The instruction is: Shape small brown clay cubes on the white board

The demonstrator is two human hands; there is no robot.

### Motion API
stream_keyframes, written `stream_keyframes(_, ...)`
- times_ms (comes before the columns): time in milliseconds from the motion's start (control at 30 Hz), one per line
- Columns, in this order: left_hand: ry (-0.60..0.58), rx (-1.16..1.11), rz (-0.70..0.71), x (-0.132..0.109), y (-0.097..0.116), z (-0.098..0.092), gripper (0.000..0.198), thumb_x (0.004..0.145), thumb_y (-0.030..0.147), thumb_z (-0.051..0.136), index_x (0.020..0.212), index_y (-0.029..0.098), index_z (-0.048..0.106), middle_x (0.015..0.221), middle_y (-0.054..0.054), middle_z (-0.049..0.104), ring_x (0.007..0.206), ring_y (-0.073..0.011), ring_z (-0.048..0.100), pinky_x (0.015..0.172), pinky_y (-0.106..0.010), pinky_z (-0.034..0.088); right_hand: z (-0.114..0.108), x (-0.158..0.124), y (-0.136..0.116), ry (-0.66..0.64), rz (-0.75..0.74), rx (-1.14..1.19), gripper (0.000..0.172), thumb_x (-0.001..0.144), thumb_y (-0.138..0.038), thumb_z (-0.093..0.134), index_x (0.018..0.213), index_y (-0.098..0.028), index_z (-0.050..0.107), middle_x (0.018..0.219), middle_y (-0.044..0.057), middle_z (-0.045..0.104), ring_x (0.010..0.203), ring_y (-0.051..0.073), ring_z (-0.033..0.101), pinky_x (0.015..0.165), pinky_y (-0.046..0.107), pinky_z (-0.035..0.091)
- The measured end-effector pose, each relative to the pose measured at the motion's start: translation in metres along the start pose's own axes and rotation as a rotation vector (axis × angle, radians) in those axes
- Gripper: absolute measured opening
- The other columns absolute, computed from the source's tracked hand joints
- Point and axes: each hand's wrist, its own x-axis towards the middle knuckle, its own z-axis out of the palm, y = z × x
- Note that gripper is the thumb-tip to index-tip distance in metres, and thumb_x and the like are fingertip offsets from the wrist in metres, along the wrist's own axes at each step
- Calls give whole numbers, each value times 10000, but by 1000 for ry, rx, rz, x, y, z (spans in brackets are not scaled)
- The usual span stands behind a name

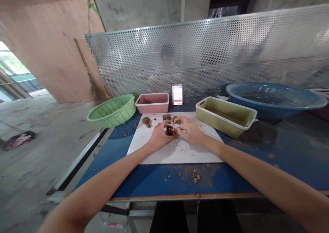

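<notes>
Both my hands meet over the white board (177,152) on the blue table. My left hand (159,136) and my right hand (189,130) pinch a small dark brown lump of clay (170,131) between their fingertips, fingers curled round it. More brown pieces lie just beyond the hands: a crumbly lump (146,120) at the left, a squarish block (166,116) in the middle and another piece (176,119) by my right fingers.
Behind the board stand a green basket (113,110), a pink tub (152,103), a yellow-green tray (226,116) with brownish water and a large blue basin (275,97). A perforated metal screen (205,54) closes the back. Clay crumbs (195,176) lie near the table's front edge.
</notes>
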Motion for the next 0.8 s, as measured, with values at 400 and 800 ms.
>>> stream_keyframes(400,-5,10,-9,0,3,0,581,751,402,893,1250,244,641,1118,-86,806,1042,-297,765,915,-446,602,-2,1,1,54,-28,24,372,1072,-309,499,788,-284,737,1212,90,655,1221,301,574,1179,645,414)
stream_keyframes(800,2,25,-14,-2,7,-2,558,744,346,881,1239,246,645,1125,-78,812,1061,-301,763,923,-448,603,-1,1,-2,90,-18,32,319,1062,-289,499,886,-289,765,1164,90,656,1177,289,584,1151,606,438)
